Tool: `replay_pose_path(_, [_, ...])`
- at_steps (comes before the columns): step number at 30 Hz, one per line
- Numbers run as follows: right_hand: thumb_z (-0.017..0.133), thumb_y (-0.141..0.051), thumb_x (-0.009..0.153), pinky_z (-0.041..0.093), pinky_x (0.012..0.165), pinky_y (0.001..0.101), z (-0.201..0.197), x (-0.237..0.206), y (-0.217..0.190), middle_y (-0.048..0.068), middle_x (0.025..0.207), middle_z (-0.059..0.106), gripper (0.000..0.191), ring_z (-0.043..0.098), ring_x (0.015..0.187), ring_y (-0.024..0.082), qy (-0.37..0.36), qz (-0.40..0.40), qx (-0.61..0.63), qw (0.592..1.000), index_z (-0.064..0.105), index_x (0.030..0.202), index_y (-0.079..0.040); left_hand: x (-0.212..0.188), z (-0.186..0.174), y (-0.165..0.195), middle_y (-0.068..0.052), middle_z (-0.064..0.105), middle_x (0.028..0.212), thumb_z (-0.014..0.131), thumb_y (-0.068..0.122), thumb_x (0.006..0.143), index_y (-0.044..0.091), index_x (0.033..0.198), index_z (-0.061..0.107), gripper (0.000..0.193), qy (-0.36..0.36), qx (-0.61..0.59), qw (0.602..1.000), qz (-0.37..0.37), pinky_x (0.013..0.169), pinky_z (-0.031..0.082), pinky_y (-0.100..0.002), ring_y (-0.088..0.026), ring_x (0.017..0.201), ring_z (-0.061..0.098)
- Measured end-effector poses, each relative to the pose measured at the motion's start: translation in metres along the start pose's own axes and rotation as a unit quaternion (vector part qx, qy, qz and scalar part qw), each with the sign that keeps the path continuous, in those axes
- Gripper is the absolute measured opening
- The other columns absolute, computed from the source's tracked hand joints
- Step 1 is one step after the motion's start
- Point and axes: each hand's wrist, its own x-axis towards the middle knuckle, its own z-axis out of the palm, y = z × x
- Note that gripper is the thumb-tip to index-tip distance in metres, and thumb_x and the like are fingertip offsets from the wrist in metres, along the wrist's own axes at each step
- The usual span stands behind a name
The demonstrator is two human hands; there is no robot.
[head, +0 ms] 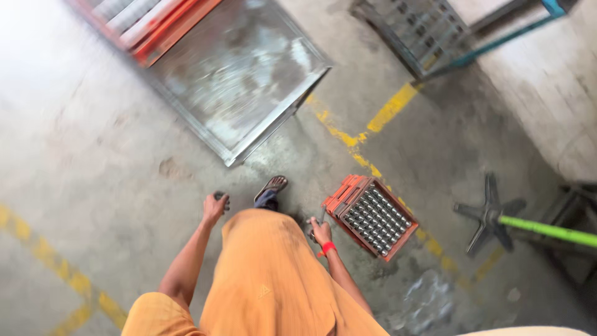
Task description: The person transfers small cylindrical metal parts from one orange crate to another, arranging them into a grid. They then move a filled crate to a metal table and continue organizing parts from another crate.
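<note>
While the left hand (214, 208) closes around a small dark object and the right hand (320, 231), grip unclear, hangs just beside the orange crate (371, 216) of metal parts on the floor (112, 149), a sandalled foot (271, 186) could clip that crate.

Floor: grey concrete (93, 143), stained, with worn yellow lines (388, 112) crossing it.
Top left: a metal sheet (239, 68) lies flat; orange-and-white racks (152, 22) sit at its upper edge.
Top right: a wire grid frame (413, 28) beside a pale wall (547, 81).
Right: a dark star-shaped chair base (488, 214) and a green bar (547, 230).
Light: bright glare at left.
</note>
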Motion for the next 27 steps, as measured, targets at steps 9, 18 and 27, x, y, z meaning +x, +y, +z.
replay_pose_path(9, [0.056, -0.057, 0.1, 0.042, 0.041, 0.0312, 0.093, -0.031, -0.06, 0.006, 0.057, 0.066, 0.056, 0.059, 0.043, 0.014, -0.042, -0.058, -0.08, 0.994, 0.085, 0.092, -0.009, -0.062, -0.12, -0.097, -0.012, 0.078, 0.086, 0.072, 0.024, 0.092, 0.001, 0.105, 0.073, 0.026, 0.12, -0.076, 0.985, -0.096, 0.059, 0.057, -0.035, -0.021, 0.068, 0.074])
replay_pose_path(18, [0.061, -0.047, 0.103, 0.042, 0.054, 0.027, 0.189, 0.004, -0.249, 0.001, 0.065, 0.064, 0.051, 0.057, 0.057, 0.011, -0.03, -0.24, 0.175, 0.954, 0.069, 0.074, -0.006, -0.012, -0.214, -0.096, -0.012, 0.076, 0.084, 0.072, 0.021, 0.092, 0.0, 0.104, 0.072, 0.025, 0.137, -0.106, 0.97, -0.173, 0.054, 0.055, -0.036, -0.022, 0.065, 0.073])
replay_pose_path(27, [0.06, -0.07, 0.091, 0.044, 0.038, 0.0326, 0.324, 0.061, -0.52, 0.003, 0.061, 0.057, 0.066, 0.056, 0.043, 0.016, 0.047, -0.257, 0.202, 0.944, 0.059, 0.087, -0.004, 0.134, -0.357, 0.051, -0.009, 0.075, 0.083, 0.071, 0.023, 0.092, 0.001, 0.101, 0.07, 0.025, 0.141, -0.141, 0.98, -0.016, 0.053, 0.054, -0.032, -0.018, 0.064, 0.072])
